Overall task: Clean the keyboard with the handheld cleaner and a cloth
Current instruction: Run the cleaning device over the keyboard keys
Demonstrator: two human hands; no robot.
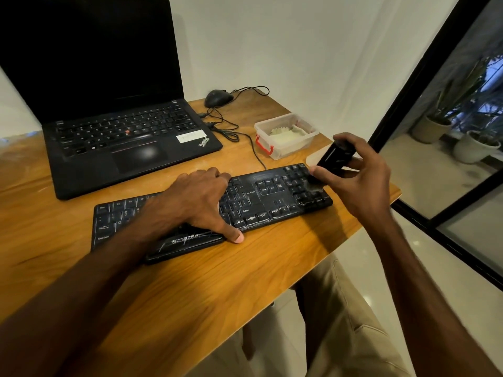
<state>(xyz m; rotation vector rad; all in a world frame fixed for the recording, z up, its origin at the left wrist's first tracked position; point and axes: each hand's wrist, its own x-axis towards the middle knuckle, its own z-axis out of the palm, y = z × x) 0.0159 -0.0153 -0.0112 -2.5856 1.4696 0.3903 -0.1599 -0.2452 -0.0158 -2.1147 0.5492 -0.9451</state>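
Observation:
A black wired keyboard [261, 197] lies slantwise on the wooden table [190, 295]. My left hand [190, 202] rests flat on its middle keys, with the thumb against the front edge. My right hand [362, 175] grips a black handheld cleaner [336, 156], tilted, with its brush end down on the number pad at the keyboard's right end. A white cloth [285, 136] lies folded in a clear plastic box [310, 137] with a red latch, behind the keyboard.
An open black laptop [109, 110] stands at the back left. A black mouse [217, 97] and its looping cables [231, 129] lie beside it. The table's right edge is close to my right hand; a glass door and potted plants are beyond.

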